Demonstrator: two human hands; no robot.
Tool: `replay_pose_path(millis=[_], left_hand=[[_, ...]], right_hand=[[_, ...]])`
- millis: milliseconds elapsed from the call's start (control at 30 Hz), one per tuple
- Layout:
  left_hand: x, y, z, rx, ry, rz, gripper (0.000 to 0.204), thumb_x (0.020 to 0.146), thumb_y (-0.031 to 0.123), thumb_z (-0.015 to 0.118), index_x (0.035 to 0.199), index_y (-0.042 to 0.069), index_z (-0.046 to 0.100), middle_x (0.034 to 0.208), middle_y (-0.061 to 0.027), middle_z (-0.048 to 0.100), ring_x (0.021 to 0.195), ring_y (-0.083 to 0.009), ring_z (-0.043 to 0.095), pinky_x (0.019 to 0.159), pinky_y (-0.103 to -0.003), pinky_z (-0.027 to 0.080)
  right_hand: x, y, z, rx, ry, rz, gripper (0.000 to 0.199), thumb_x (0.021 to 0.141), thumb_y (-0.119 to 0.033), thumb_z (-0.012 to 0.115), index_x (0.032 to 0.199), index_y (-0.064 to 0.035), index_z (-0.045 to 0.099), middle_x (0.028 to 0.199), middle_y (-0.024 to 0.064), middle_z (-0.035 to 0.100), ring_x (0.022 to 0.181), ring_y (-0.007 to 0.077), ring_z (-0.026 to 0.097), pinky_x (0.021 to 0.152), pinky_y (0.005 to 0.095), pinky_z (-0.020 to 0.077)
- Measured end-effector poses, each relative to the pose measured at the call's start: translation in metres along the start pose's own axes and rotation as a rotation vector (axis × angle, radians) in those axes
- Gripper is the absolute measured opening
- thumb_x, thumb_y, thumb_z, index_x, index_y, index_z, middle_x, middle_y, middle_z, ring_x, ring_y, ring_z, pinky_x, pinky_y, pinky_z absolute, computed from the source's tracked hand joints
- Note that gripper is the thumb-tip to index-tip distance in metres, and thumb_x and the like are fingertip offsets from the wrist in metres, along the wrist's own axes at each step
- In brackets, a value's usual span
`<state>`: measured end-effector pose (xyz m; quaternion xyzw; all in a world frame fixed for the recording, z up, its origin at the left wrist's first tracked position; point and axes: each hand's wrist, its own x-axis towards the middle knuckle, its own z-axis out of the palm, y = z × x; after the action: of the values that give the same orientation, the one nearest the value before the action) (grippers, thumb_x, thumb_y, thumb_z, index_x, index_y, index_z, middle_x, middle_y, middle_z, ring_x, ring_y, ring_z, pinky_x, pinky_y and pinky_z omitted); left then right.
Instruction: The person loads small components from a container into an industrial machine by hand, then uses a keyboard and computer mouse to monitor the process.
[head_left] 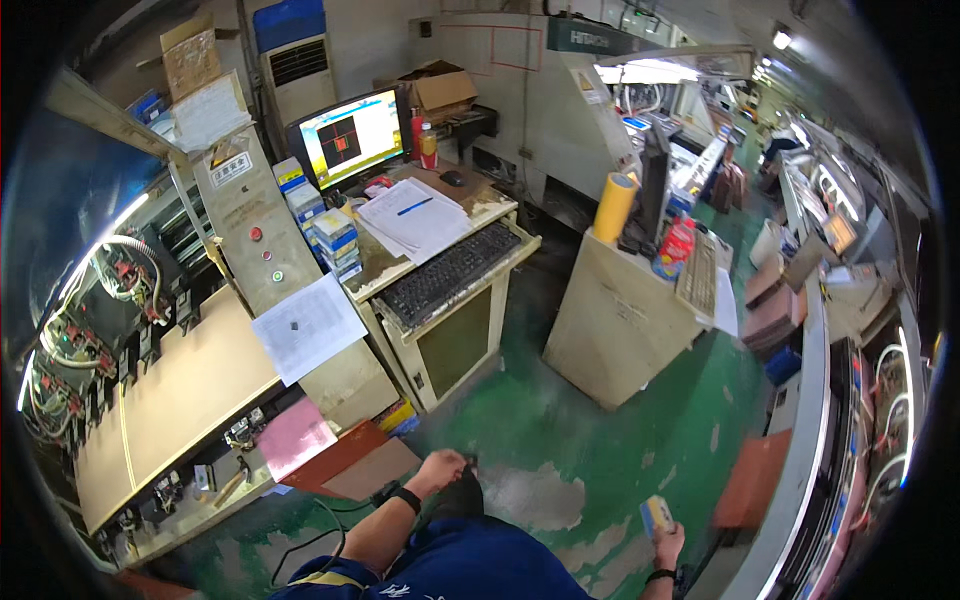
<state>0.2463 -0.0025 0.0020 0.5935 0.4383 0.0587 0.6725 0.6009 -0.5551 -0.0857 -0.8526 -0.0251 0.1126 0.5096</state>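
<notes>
Head view: at lower centre, the left hand (442, 470) curls, any hold impossible to tell; lower right, the right hand (668, 543) grips a small box (655, 514).

A yellowish box (656, 514) tilts in right-hand fingers (663, 537).

1 blue pen (414, 206) on white papers (398, 230), between lit monitor (372, 128) and black keyboard (450, 276)

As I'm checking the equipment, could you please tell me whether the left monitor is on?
The left monitor is on: its screen is lit, with a dark square showing.
</notes>
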Motion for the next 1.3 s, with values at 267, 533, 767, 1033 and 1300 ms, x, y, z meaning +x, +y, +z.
replay_pose_path(millis=[267, 533, 767, 1033, 1300], left_hand=[[0.165, 0.246, -0.063, -0.526, 0.31, 0.662, 0.011, 0.098, 0.005, 0.062, 0.108, 0.001, 0.062, 0.081, 0.0006, 0.06, 0.073, -0.0093, 0.055, 0.067, -0.027, 0.046], [0.301, 0.349, -0.198, 0.051, 1.106, 0.485, 0.04, 0.09, 0.012, 0.07, 0.126, 0.002, 0.056, 0.118, -0.0164, 0.06, 0.113, -0.033, 0.056, 0.096, -0.045, 0.045], [0.355, 0.386, -0.231, 0.186, 1.279, 0.314, 0.066, 0.083, 0.016, 0.073, 0.14, -0.002, 0.045, 0.135, -0.0245, 0.054, 0.128, -0.0432, 0.047, 0.114, -0.053, 0.029], [0.39, 0.403, -0.266, 0.071, 1.454, 0.16, 0.065, 0.081, 0.005, 0.067, 0.141, -0.006, 0.045, 0.133, -0.0283, 0.057, 0.124, -0.043, 0.052, 0.108, -0.046, 0.04], [0.393, 0.402, -0.279, -0.189, 1.445, 0.344, 0.064, 0.075, -0.013, 0.059, 0.137, -0.003, 0.051, 0.123, -0.0165, 0.066, 0.108, -0.0221, 0.063, 0.093, -0.032, 0.049]], right_hand=[[0.105, 0.007, 0.089, 0.04, 0.063, 0.117, 0.049, 0.081, -0.007, 0.076, 0.125, 0.0017, 0.057, 0.106, 0.0079, 0.066, 0.088, 0.0192, 0.062, 0.076, 0.0342, 0.0528], [0.184, -0.162, 0.176, 0.026, -0.263, 0.127, 0.052, 0.08, -0.007, 0.076, 0.127, 0.0017, 0.057, 0.109, 0.0084, 0.066, 0.093, 0.0205, 0.062, 0.079, 0.0352, 0.0529], [0.264, -0.303, 0.251, 0.086, -0.533, 0.169, 0.055, 0.079, -0.008, 0.077, 0.129, 0.0018, 0.056, 0.112, 0.0089, 0.066, 0.097, 0.0217, 0.063, 0.083, 0.0363, 0.0529], [0.371, -0.561, 0.354, 0.212, -0.823, -0.045, 0.065, 0.074, -0.007, 0.077, 0.135, 0.0038, 0.054, 0.121, 0.0106, 0.065, 0.111, 0.0239, 0.063, 0.098, 0.0378, 0.0497], [0.381, -0.691, 0.542, 0.502, -1.311, 0.066, 0.084, 0.065, -0.019, 0.09, 0.136, 0.0061, 0.053, 0.125, 0.0102, 0.066, 0.116, 0.021, 0.063, 0.102, 0.0351, 0.0482]])
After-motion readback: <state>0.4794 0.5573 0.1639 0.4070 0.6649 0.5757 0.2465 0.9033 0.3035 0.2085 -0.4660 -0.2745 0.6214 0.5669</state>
